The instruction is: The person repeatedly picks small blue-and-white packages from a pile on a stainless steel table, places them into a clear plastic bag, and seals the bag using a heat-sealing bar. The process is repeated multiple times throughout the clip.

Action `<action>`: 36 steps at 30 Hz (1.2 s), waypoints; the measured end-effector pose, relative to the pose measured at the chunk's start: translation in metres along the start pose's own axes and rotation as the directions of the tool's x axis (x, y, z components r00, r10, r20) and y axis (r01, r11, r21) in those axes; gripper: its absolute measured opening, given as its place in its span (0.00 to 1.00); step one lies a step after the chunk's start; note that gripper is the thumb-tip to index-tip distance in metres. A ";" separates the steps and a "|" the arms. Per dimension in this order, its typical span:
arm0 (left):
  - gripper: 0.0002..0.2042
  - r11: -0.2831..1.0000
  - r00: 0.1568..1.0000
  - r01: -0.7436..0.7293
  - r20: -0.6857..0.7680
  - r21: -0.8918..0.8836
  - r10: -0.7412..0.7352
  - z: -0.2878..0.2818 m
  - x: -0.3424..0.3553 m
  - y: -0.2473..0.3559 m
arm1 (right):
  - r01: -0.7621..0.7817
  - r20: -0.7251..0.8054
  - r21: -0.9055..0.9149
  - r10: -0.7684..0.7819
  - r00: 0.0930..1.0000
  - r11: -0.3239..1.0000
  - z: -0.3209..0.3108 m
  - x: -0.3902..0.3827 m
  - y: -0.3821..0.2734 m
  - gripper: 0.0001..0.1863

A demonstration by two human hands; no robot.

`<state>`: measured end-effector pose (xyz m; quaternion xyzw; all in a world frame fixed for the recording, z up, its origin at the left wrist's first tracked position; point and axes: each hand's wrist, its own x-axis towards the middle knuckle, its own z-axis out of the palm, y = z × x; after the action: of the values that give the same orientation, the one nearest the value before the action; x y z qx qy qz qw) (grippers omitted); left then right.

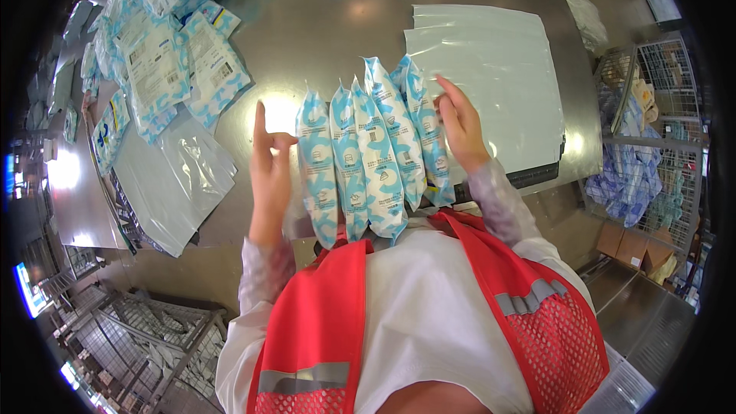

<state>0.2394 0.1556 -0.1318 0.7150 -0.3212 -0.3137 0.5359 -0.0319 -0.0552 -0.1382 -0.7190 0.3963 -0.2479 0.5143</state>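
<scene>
Apart on both sides: left grip (270,165) with index finger stretched forward and thumb turned toward the row, right grip (464,126) loose too, index finger extended forward and inward. Brackets, between left and right, a row of blue-and-white packets (376,161), set on edge side by side on the metal counter (299,23), near ends close by the red vest (314,330). Comes just beside the leftmost packet with the left thumb, and just beside the rightmost with the right grip. Cannot tell touch from near touch on either side. Has pale plastic sheets (498,84) to the right of the row, more pale sheets (180,176) to the left, and a loose heap of similar packets (157,61) toward the far left.
</scene>
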 end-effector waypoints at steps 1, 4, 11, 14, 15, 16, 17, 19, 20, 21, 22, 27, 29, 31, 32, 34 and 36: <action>0.27 0.997 0.996 -0.072 0.052 0.031 0.071 -0.013 0.033 -0.032 | 0.156 -0.010 -0.103 -0.158 0.987 0.982 0.000 0.018 0.025 0.25; 0.26 0.882 0.989 0.085 0.147 -0.463 -0.018 0.019 0.099 -0.066 | 0.206 -0.170 0.089 -0.188 0.967 0.975 0.034 0.045 0.054 0.23; 0.26 0.390 0.923 0.379 0.375 -0.839 -0.088 0.083 0.113 -0.109 | -0.135 0.033 0.615 0.146 0.989 0.776 0.090 -0.002 0.104 0.26; 0.26 0.479 0.915 0.388 0.394 -0.787 -0.093 0.084 0.069 -0.066 | -0.059 -0.032 0.647 0.104 0.994 0.760 0.089 -0.015 0.095 0.25; 0.26 0.489 0.908 0.397 0.410 -0.777 -0.085 0.086 0.057 -0.045 | -0.006 -0.074 0.635 0.068 0.995 0.772 0.084 -0.019 0.073 0.24; 0.26 0.471 0.894 0.424 0.439 -0.773 -0.084 0.088 0.050 -0.021 | 0.041 -0.114 0.615 0.037 0.993 0.788 0.077 -0.025 0.049 0.24; 0.26 0.415 0.871 0.473 0.484 -0.777 -0.087 0.089 0.046 0.009 | 0.114 -0.149 0.536 -0.039 0.988 0.837 0.065 -0.024 0.025 0.23; 0.26 0.138 0.759 0.651 0.636 -0.747 -0.137 0.098 0.050 0.077 | 0.180 -0.195 0.568 -0.081 0.977 0.803 0.040 -0.022 0.011 0.23; 0.26 0.450 0.735 0.617 0.678 -0.646 -0.035 0.120 0.061 0.091 | 0.228 -0.256 0.563 -0.094 0.962 0.795 0.018 -0.024 0.010 0.23; 0.26 0.471 0.699 0.625 0.715 -0.623 0.018 0.140 0.067 0.100 | 0.245 -0.306 0.575 -0.072 0.949 0.781 -0.004 -0.028 0.006 0.23; 0.27 0.486 0.689 0.611 0.722 -0.625 0.063 0.150 0.069 0.106 | 0.251 -0.318 0.597 -0.062 0.946 0.762 -0.021 -0.031 0.000 0.23; 0.27 0.433 0.447 0.751 0.867 -0.498 0.222 0.237 0.048 0.095 | 0.260 -0.420 0.354 -0.095 0.902 0.898 -0.104 -0.093 0.020 0.25; 0.26 0.377 0.503 0.781 0.860 -0.497 0.093 0.282 0.020 0.069 | 0.047 -0.337 0.344 0.076 0.938 0.938 -0.132 -0.128 0.066 0.25; 0.25 0.334 0.578 0.779 0.814 -0.531 -0.053 0.320 -0.007 0.044 | -0.038 -0.266 0.464 0.180 0.947 0.885 -0.151 -0.153 0.128 0.24; 0.25 0.339 0.589 0.773 0.806 -0.536 -0.068 0.332 -0.009 0.045 | -0.019 -0.232 0.588 0.192 0.954 0.808 -0.157 -0.160 0.156 0.23; 0.24 0.358 0.584 0.768 0.810 -0.531 -0.052 0.355 -0.010 0.055 | 0.018 -0.193 0.747 0.192 0.962 0.664 -0.170 -0.163 0.198 0.23; 0.23 0.376 0.579 0.758 0.815 -0.533 -0.013 0.368 -0.008 0.072 | 0.033 -0.188 0.760 0.172 0.967 0.649 -0.182 -0.147 0.212 0.22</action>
<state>-0.0659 -0.0620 -0.1452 0.2289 -0.0979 -0.8000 0.5459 -0.3205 -0.0658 -0.2656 -0.3865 0.3439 -0.4566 0.7238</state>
